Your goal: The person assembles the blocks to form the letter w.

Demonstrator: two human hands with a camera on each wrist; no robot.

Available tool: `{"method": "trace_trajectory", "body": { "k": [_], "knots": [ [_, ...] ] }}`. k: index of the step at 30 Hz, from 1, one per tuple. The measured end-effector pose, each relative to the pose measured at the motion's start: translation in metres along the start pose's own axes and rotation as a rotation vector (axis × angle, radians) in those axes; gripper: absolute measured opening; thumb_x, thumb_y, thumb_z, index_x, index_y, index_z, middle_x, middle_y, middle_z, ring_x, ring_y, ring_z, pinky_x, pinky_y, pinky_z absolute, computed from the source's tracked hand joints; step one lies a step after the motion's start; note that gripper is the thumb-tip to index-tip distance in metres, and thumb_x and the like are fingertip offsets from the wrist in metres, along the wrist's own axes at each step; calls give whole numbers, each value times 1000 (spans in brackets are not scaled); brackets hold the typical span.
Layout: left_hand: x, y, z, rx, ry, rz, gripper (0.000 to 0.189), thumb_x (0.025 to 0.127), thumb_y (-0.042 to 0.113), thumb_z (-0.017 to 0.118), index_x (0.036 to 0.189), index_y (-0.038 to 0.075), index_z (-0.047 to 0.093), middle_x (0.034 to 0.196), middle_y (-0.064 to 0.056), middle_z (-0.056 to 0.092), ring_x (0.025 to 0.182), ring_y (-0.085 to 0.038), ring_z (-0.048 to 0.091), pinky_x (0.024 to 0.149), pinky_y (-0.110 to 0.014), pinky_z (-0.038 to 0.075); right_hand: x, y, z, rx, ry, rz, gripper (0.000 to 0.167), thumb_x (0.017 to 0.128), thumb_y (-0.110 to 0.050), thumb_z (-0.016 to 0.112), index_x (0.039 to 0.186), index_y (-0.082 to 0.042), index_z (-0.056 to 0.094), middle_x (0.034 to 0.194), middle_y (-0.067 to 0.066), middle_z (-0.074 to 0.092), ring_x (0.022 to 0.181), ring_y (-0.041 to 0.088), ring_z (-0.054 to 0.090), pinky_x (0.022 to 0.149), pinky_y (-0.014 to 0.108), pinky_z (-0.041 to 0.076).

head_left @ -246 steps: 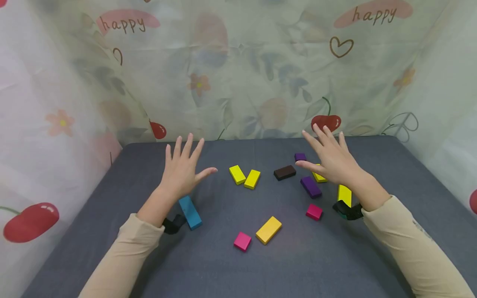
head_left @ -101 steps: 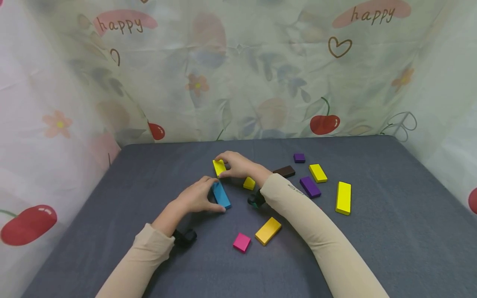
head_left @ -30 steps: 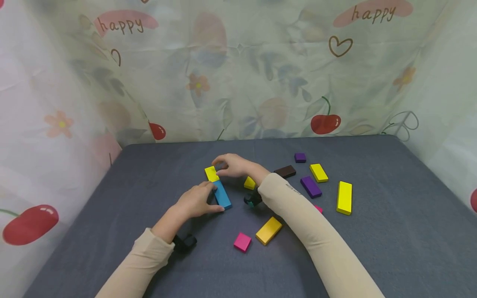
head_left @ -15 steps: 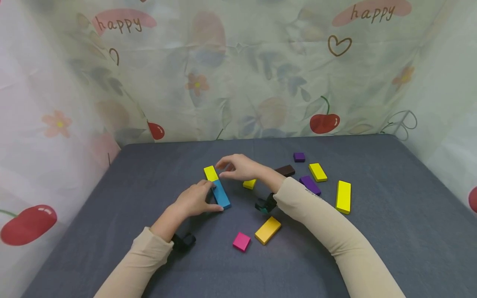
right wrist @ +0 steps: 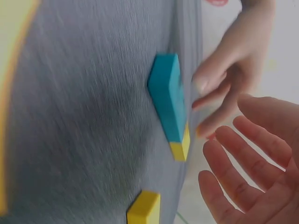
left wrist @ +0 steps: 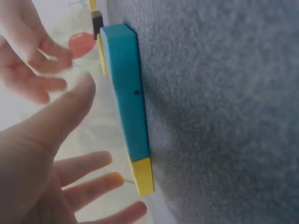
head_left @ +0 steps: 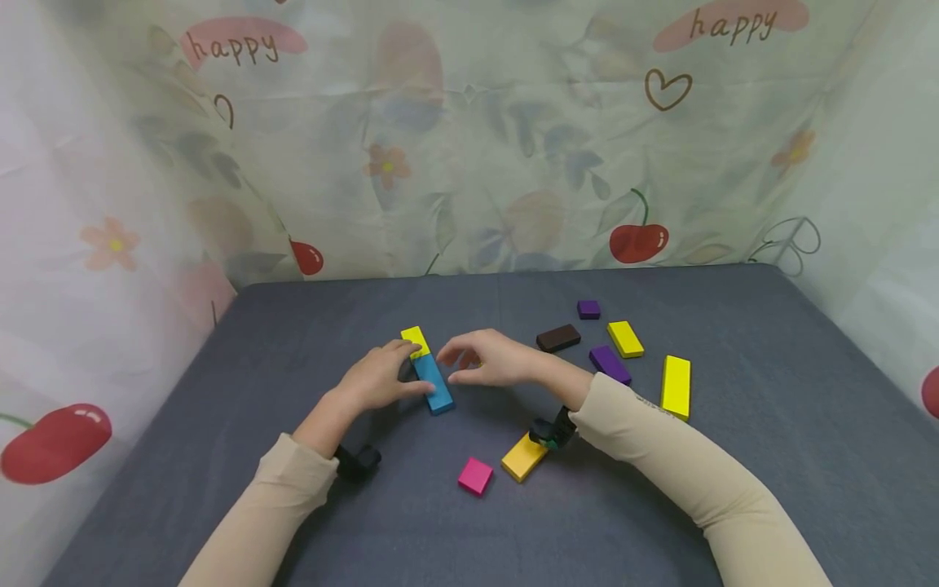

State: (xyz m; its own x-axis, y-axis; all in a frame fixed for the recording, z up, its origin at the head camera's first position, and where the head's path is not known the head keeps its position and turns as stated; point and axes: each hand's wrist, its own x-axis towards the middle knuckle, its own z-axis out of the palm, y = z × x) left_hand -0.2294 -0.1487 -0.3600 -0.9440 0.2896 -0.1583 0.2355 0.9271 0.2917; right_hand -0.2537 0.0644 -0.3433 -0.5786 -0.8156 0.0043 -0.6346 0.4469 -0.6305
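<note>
On the dark cloth lies a blue block (head_left: pixel 434 385), its far end touching the end of a yellow block (head_left: pixel 415 337) in one line. My left hand (head_left: pixel 374 377) hovers just left of the pair with relaxed fingers. In the left wrist view its fingers (left wrist: pixel 93 190) are spread and apart from the blue block (left wrist: pixel 125 93). My right hand (head_left: pixel 495 359) is above the cloth to the right of the blue block, fingers loosely bent around nothing. A second yellow block (right wrist: pixel 144 208) shows in the right wrist view; the right hand hides it in the head view.
Nearer lie a pink block (head_left: pixel 476 476) and an orange-yellow block (head_left: pixel 522 458), partly under the right wrist strap. Toward the right are a dark brown block (head_left: pixel 558 338), purple blocks (head_left: pixel 610 364) and more yellow blocks (head_left: pixel 676 387). A patterned curtain (head_left: pixel 469 163) hangs behind the table.
Earlier the blue block was moved right and a yellow block set against its far end. Since then my right hand has drawn back nearer and rightward, and my left hand has lifted off the blue block.
</note>
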Motion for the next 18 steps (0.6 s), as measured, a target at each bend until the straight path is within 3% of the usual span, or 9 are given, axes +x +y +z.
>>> {"method": "trace_trajectory", "body": {
  "k": [10,18],
  "knots": [
    [7,0,2,49,-40,-13,75,83,49,64,140,6,42,147,-18,38,131,-44,39,104,-55,37,-20,-16,15,98,-83,-12,37,87,-16,65,122,-3,58,120,12,63,102,23,63,91,37,52],
    [9,2,2,34,-54,-26,76,83,49,65,141,6,41,147,-18,37,133,-42,37,105,-55,36,-38,-16,24,89,-146,22,39,87,-19,67,122,-5,58,121,9,63,104,22,61,93,29,51]
  ]
}}
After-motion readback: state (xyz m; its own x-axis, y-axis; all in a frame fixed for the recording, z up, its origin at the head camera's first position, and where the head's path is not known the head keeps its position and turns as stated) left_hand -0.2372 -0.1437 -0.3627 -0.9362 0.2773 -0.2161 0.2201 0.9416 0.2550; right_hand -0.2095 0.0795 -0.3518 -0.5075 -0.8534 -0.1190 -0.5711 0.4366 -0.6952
